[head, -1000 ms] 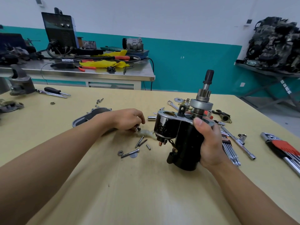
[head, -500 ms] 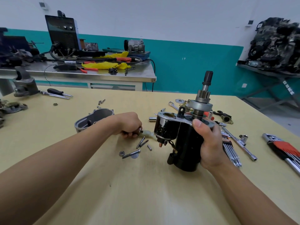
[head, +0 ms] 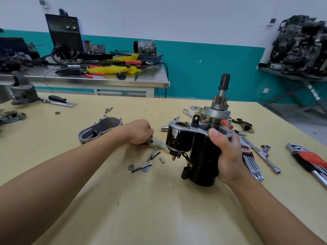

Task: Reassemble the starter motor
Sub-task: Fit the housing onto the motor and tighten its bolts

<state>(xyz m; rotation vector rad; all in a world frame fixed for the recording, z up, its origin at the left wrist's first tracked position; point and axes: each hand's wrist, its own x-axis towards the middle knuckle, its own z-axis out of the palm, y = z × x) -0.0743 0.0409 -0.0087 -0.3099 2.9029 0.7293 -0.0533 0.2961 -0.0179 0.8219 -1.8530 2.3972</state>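
**Yellow worktable: motor held upright, left fist over the loose hardware**

Yellow tabletop fills the foreground, with a steel bench and a teal wall behind. The right hand keeps its grasp round the black body of the starter motor, which stands upright just off the table as it did a second ago, pinion shaft pointing up. The left hand, whose fingers were reaching down then, is now clenched round a small metal part that peeps out beside a whitish lump.

Just in front of that fist lie loose pins, a long bolt and a nut. The left forearm crosses an aluminium housing and hides its near right edge. A hex key set lies partly behind the right hand. A red-handled key set sits well apart at the right edge.
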